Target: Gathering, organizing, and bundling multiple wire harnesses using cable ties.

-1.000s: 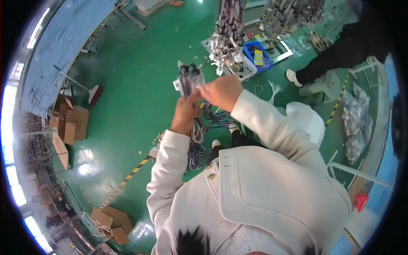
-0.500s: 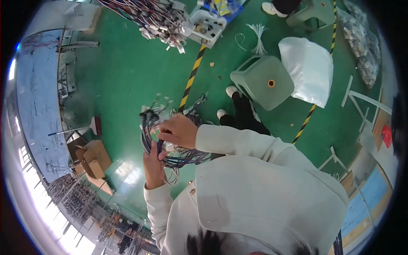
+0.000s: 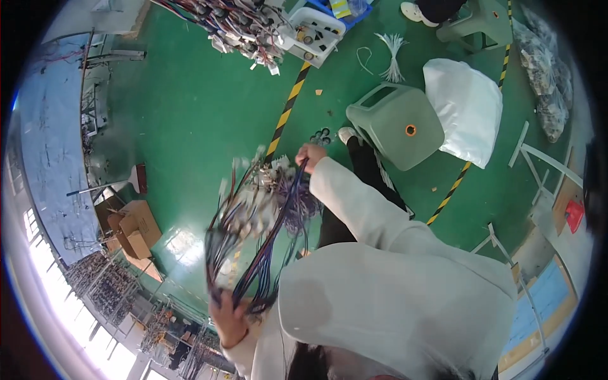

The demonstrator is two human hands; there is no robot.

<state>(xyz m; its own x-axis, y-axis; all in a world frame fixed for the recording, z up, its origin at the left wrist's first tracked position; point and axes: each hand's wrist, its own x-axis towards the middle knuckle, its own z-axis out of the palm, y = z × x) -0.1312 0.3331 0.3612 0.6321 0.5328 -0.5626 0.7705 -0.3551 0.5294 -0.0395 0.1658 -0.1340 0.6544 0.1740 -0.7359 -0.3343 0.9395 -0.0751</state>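
Observation:
A bundle of dark and coloured wire harnesses (image 3: 263, 259) stretches between my two hands. My left hand (image 3: 229, 320), low in the view near my body, is closed around one end of it, where the wires look blurred. Higher up, my right hand (image 3: 310, 155) grips a strand of blue and dark wires from the bundle. Small dark round connectors (image 3: 321, 135) stick out just past its fingers. White plug connectors (image 3: 261, 180) and purplish wires (image 3: 301, 206) hang loose between the hands, to the left of my right hand.
On the green floor stand a grey-green stool (image 3: 396, 126), a stuffed white bag (image 3: 465, 111) and a sheaf of white cable ties (image 3: 392, 57). More harnesses (image 3: 234, 28) and a white basket (image 3: 313, 35) are at the top. Cardboard boxes (image 3: 136, 228) and a blue-topped table (image 3: 54, 152) lie left.
My hands have moved apart: the left down toward my body, the right up and to the right. The wires that were coiled between them are now drawn out long.

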